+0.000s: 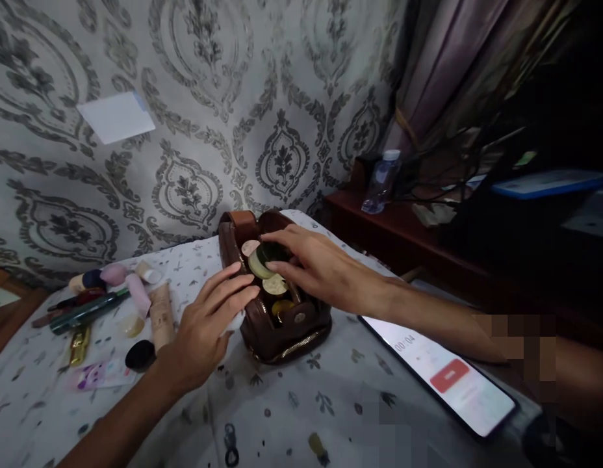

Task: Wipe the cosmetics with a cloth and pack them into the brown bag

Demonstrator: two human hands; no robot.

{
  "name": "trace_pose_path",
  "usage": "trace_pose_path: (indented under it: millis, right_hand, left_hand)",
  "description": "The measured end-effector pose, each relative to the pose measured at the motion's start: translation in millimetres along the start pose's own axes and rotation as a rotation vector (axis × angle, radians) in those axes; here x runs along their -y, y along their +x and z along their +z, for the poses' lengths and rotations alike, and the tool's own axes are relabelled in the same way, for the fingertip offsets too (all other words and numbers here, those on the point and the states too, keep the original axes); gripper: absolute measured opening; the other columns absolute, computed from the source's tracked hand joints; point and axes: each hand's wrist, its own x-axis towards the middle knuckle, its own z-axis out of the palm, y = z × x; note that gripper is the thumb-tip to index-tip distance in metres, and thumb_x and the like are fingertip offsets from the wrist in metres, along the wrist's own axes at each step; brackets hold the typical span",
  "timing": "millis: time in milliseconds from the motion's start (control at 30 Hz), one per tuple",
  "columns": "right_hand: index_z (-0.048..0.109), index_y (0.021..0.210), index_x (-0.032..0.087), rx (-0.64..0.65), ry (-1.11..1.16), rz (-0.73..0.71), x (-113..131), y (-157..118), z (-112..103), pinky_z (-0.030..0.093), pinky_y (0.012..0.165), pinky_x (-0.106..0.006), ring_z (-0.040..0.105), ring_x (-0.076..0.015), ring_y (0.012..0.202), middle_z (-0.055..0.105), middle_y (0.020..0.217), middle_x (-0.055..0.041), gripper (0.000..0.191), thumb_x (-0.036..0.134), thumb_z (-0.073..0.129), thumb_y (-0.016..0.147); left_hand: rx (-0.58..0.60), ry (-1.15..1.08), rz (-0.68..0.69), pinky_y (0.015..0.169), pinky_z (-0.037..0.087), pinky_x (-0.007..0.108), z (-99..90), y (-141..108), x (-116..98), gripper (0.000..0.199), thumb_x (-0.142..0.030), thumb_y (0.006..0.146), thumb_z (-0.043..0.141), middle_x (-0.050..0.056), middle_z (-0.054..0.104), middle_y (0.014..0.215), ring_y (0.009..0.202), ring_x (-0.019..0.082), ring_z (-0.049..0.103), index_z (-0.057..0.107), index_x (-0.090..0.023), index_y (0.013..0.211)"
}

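A dark brown zippered bag (282, 348) sits open on the patterned cloth, with several round items inside. My right hand (321, 266) reaches over its opening, thumb and fingers around a round jar (259, 265) with a pale green side and a dark top. Below that jar lie a pale round item (275, 284) and a yellow one (282, 307). On the bag's left edge rests my left hand (214, 322), its fingers apart; something white shows partly beneath them.
Left on the cloth (175, 429) lie a beige tube (161, 315), a dark green tube (89, 313), a black round case (140, 355) and other cosmetics. A lit phone (442, 377) lies right. A clear bottle (381, 182) stands on the reddish-brown table (399, 237).
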Motion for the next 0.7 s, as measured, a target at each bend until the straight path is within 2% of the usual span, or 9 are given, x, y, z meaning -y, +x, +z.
trace_pose_path:
  millis: [167, 300, 433, 567, 700]
  right_hand:
    - [0.064, 0.115, 0.023, 0.087, 0.011, -0.056, -4, 0, -2, 0.050, 0.075, -0.032, 0.062, -0.0196, 0.084, 0.062, 0.096, -0.0042, 0.029, 0.019, 0.063, 0.087]
    - [0.064, 0.104, 0.022, 0.193, 0.053, -0.092, -3, 2, 5, 0.050, 0.073, -0.031, 0.062, -0.0191, 0.085, 0.061, 0.098, -0.0038, 0.025, 0.014, 0.069, 0.082]
    - [0.064, 0.095, 0.020, 0.276, 0.029, -0.141, -7, 8, 15, 0.050, 0.073, -0.032, 0.062, -0.0201, 0.086, 0.062, 0.098, -0.0042, 0.019, 0.013, 0.071, 0.079]
    - [0.063, 0.083, 0.017, 0.343, -0.010, -0.191, -13, 13, 25, 0.048, 0.066, -0.030, 0.060, -0.0173, 0.075, 0.062, 0.082, -0.0019, 0.015, 0.007, 0.069, 0.074]
    - [0.061, 0.073, 0.015, 0.417, -0.065, -0.177, -12, 21, 29, 0.044, 0.059, -0.027, 0.057, -0.0158, 0.069, 0.062, 0.077, -0.0031, 0.012, 0.005, 0.068, 0.072]
  left_hand:
    - [-0.085, 0.008, -0.010, 0.108, 0.046, 0.050, 8.8, -1, 0, 0.051, -0.007, 0.092, 0.033, 0.011, 0.063, 0.129, 0.138, 0.028, 0.043, 0.051, -0.022, 0.137]
    - [-0.121, 0.034, -0.013, 0.107, 0.047, 0.051, 14.1, -2, 1, 0.049, -0.011, 0.096, 0.033, 0.011, 0.063, 0.128, 0.138, 0.028, 0.043, 0.047, -0.025, 0.140]
    - [-0.134, 0.038, -0.002, 0.107, 0.046, 0.051, 17.1, -3, -1, 0.044, -0.014, 0.097, 0.038, 0.013, 0.061, 0.128, 0.138, 0.029, 0.043, 0.046, -0.022, 0.139]
    - [-0.164, 0.018, -0.004, 0.109, 0.043, 0.050, 20.2, -3, -2, 0.040, -0.018, 0.099, 0.038, 0.015, 0.059, 0.129, 0.138, 0.030, 0.041, 0.047, -0.018, 0.138]
    - [-0.170, 0.008, -0.018, 0.111, 0.041, 0.051, 23.0, -4, -3, 0.039, -0.020, 0.099, 0.036, 0.015, 0.057, 0.131, 0.139, 0.030, 0.040, 0.048, -0.017, 0.136]
